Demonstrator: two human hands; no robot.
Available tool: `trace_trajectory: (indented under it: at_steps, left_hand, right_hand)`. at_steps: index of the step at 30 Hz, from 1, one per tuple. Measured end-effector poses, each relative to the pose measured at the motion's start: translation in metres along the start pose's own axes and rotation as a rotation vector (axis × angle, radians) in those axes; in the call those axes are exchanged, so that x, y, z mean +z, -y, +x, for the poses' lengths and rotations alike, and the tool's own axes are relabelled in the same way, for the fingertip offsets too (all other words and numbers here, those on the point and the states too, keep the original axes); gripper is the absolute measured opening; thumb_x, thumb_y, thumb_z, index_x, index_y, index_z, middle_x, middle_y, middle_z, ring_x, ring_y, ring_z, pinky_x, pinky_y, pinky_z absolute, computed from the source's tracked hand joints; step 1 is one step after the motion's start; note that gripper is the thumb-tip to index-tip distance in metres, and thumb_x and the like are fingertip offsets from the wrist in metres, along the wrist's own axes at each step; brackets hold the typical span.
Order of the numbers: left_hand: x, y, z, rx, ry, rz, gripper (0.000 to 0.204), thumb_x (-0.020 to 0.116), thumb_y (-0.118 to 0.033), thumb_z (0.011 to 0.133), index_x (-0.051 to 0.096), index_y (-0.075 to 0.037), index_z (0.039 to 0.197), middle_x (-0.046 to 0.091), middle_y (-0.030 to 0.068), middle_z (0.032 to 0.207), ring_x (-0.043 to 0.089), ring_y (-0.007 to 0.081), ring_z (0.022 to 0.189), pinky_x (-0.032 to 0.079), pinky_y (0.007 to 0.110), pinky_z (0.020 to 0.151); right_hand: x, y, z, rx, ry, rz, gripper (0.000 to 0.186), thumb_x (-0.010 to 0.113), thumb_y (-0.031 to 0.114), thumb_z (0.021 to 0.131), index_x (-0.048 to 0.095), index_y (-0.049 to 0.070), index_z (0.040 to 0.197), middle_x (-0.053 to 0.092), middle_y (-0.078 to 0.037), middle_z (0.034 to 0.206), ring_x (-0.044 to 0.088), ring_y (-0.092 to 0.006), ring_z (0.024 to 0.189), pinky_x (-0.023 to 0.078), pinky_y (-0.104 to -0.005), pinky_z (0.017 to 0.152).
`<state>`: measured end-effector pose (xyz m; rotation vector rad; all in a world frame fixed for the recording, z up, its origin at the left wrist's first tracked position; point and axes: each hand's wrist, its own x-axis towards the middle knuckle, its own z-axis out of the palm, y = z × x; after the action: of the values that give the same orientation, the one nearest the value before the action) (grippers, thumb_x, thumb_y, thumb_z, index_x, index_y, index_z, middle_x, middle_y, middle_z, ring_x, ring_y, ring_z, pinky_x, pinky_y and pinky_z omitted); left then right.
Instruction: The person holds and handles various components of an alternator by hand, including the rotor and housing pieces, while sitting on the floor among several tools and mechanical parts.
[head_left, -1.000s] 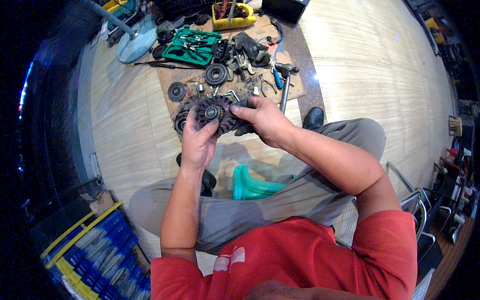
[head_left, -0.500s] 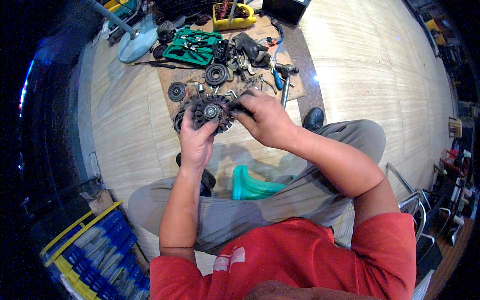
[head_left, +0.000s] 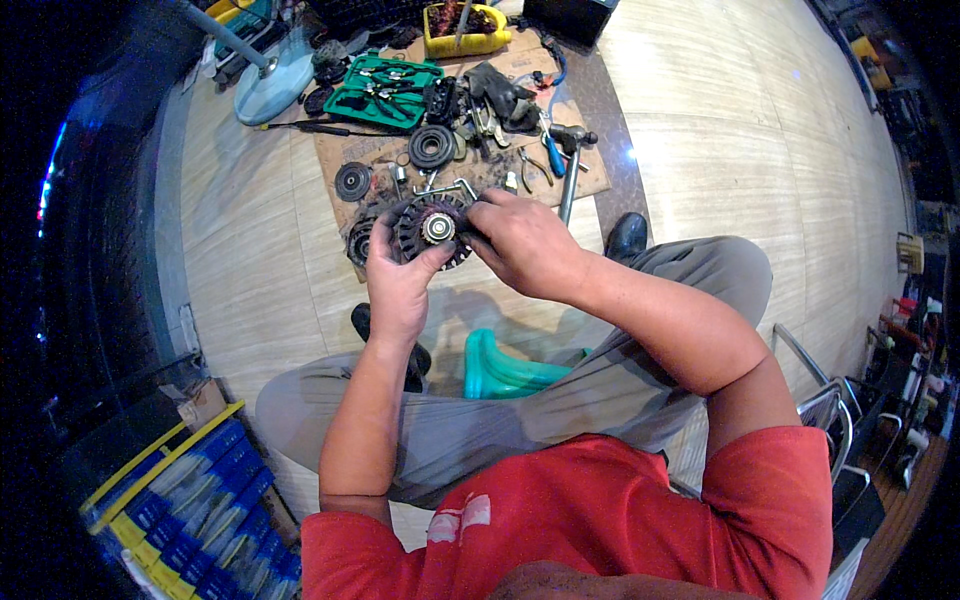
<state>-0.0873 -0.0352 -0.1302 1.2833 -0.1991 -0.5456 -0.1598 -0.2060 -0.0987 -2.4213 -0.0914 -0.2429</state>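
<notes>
I grip a dark, toothed rotor with a metal bearing at its hub between both hands. My left hand is closed on its left side, thumb near the hub, fingertips blackened. My right hand has its fingers curled on the right edge, tips partly hidden. Just beyond, on a stained cardboard sheet, lie a pulley, a larger black ring, bent hex keys, pliers, a blue-handled tool, a hammer and other dark parts.
A green tool case, yellow tub, dark gloves and black box are at the back, a round pale-blue base left. A green stool sits between my legs; blue-and-yellow racks stand lower left, metal chair tubing right.
The rotor has tilted and its hub has shifted slightly right. My left hand moved a little right with it, and my right hand's fingers have curled onto the edge in a changed grip.
</notes>
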Motion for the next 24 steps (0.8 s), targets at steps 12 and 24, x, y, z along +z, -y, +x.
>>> trace_trajectory:
  at_steps: [12,24]
  left_hand:
    - [0.0023,-0.0038,-0.0005,-0.015,0.015,-0.176,0.057,0.075,-0.007,0.082,0.042,0.002,0.127,0.061,0.0101,0.115,0.061,0.0180,0.103,0.050,0.032,0.091]
    - [-0.0036,-0.0050,0.0042,0.008,0.039,-0.245,0.053,0.073,-0.003,0.083,0.044,0.000,0.127,0.061,0.0100,0.117,0.061,0.0200,0.105,0.050,0.034,0.093]
  right_hand:
    - [-0.0008,-0.0043,0.0028,0.003,0.013,0.115,0.018,0.057,0.010,0.087,0.049,-0.002,0.098,0.053,-0.024,0.094,0.054,-0.0441,0.090,0.045,-0.0505,0.075]
    - [-0.0009,-0.0054,0.0067,-0.056,-0.012,0.150,0.016,0.057,0.010,0.089,0.050,-0.002,0.098,0.052,-0.022,0.095,0.053,-0.0434,0.089,0.044,-0.0485,0.075]
